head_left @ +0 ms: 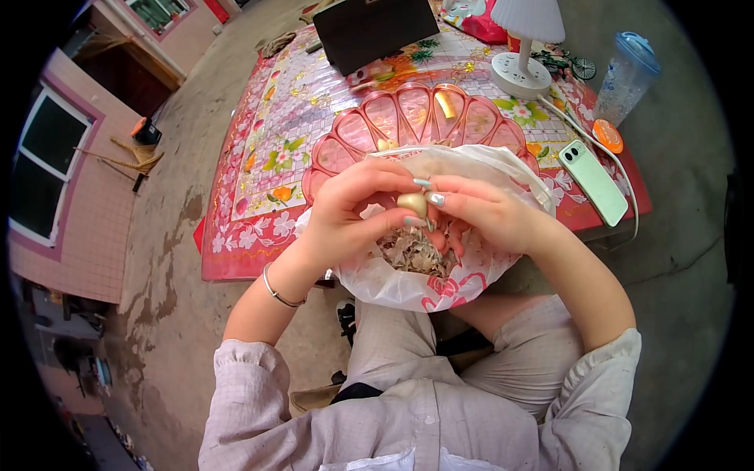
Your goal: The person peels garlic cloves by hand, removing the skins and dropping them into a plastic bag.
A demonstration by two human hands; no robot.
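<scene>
A pale, rounded garlic clove [411,206] is pinched between the fingertips of both hands. My left hand [353,200] grips it from the left with thumb and fingers, and a bracelet circles that wrist. My right hand [487,213] meets it from the other side, thumb and forefinger at its upper edge and the other fingers curled beneath. Directly below lies a white plastic bag [377,286] with pink print, its mouth spread wide. Papery beige skins [412,255] fill part of it. The palms hide some of the bag's opening.
Behind the bag, a pink scalloped tray [345,129] holds a few pale pieces on the patterned tablecloth [255,169]. A green phone [593,184], a white cable, a lidded tumbler [626,74] and a white lamp [525,67] stand right. A dark tablet [375,31] is at the back.
</scene>
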